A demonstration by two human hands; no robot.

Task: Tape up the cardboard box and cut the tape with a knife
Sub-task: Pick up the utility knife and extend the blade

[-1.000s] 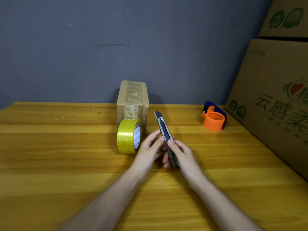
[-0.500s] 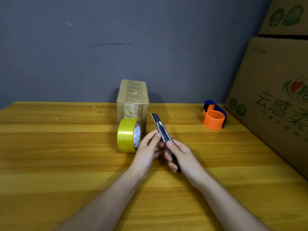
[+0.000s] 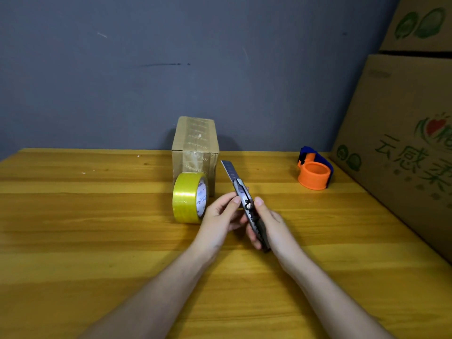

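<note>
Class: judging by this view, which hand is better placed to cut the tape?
Probably the right hand: it wraps the knife handle, blade out toward the box. The left hand only pinches its side.

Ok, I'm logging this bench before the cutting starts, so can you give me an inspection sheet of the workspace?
Surface: wooden table, a few pale specks at the far left.
Job's things: small cardboard box upright at the far edge, already taped; yellow tape roll on edge in front of it; knife with blade extended, pointing away.
Clutter: orange and blue tape dispenser at the far right.
Grippers: left hand pinches the knife body; right hand grips its handle.
Cables: nothing seen.
Surroundings: grey wall; large printed cartons stacked on the right.
</note>
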